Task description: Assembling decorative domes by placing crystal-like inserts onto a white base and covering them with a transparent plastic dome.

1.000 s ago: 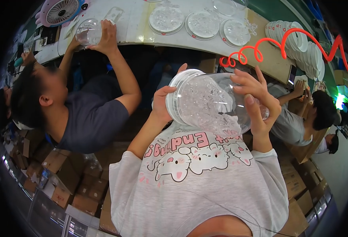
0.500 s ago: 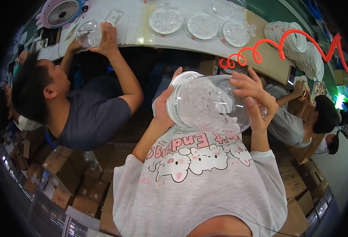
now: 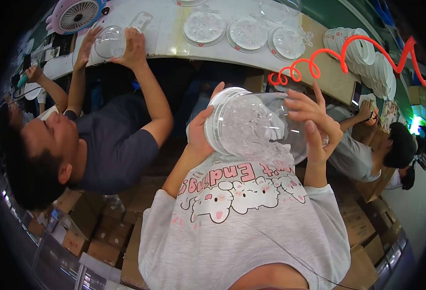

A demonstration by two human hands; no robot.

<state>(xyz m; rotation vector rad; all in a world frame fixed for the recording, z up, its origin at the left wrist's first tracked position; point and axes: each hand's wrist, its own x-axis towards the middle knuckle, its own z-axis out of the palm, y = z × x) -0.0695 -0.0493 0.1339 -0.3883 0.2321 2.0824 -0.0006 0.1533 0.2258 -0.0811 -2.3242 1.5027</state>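
In front of my chest a clear plastic dome (image 3: 290, 104) lies on its side, with a white round base (image 3: 218, 121) at its left end. Inside, a clear, crinkled, ice-like piece (image 3: 251, 128) spreads over the base, and a whitish form shows within it. My left hand (image 3: 201, 129) grips the base from the left, its thumb in front and a finger showing behind the top edge. Around the rounded right end of the dome curve the fingers and thumb of my right hand (image 3: 317, 121).
Beyond, a white table (image 3: 167, 41) carries several round bases with clear crinkled pieces (image 3: 204, 26). A red coiled hose (image 3: 314, 65) hangs before stacked white discs (image 3: 382, 72). At left, a co-worker (image 3: 111, 140) handles another clear dome (image 3: 109, 42). Cardboard boxes (image 3: 106, 232) stand behind.
My hands and the dome have barely moved; my right fingers shift slightly. The co-worker at left leans back with the head turned, and one of their hands lifts off their dome.
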